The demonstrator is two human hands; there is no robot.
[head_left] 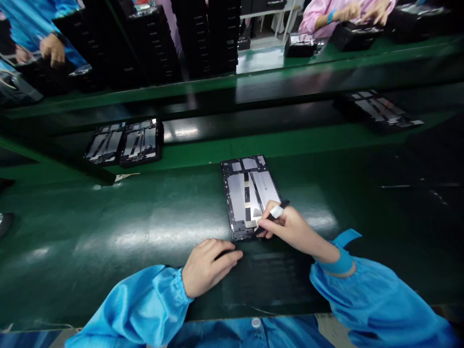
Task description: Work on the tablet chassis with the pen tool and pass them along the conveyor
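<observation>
An opened tablet (237,195), with silver battery panels and black ribbon strips showing in its dark frame, lies on the green bench in front of me. My right hand (282,224) is over its lower right corner. It pinches a slim black hand tool with a white label (277,211), whose thin dark tip points down at the tablet's bottom edge; its exact kind is unclear. My left hand (210,265) lies palm down on the bench just below the lower left corner, fingers stretched and somewhat apart, holding nothing.
Two more opened tablets (139,141) sit side by side at the back left, near a slanted green post (72,166). Another stack of opened tablets (380,110) is at the back right. Tall black tray stacks (205,38) stand on the raised shelf. Co-workers' hands (53,48) work beyond.
</observation>
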